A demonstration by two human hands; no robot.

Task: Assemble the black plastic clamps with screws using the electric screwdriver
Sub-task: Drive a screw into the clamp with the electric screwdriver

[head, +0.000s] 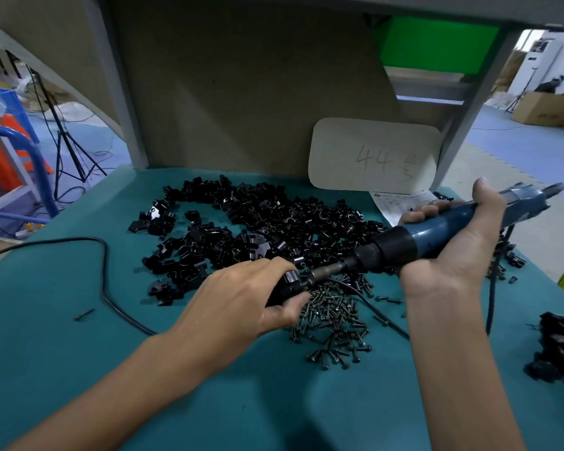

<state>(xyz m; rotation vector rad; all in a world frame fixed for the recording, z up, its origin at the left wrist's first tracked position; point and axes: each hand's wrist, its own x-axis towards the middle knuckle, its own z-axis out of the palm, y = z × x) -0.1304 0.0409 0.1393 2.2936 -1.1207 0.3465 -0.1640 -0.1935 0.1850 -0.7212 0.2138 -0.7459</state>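
Over teal matting point(79, 369), left fingers point(274, 264) pinch a black clamp point(288, 283); right fingers point(437, 208) wrap the cylindrical blue screwdriver point(437, 236).

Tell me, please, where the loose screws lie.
In the head view, the loose screws lie centre-right on the mat, between the left hand and right forearm.

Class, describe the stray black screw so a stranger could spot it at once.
On the teal table mat, find the black cable looping across its left side. Just left of it lies one small black screw, alone, far from the screw heap.
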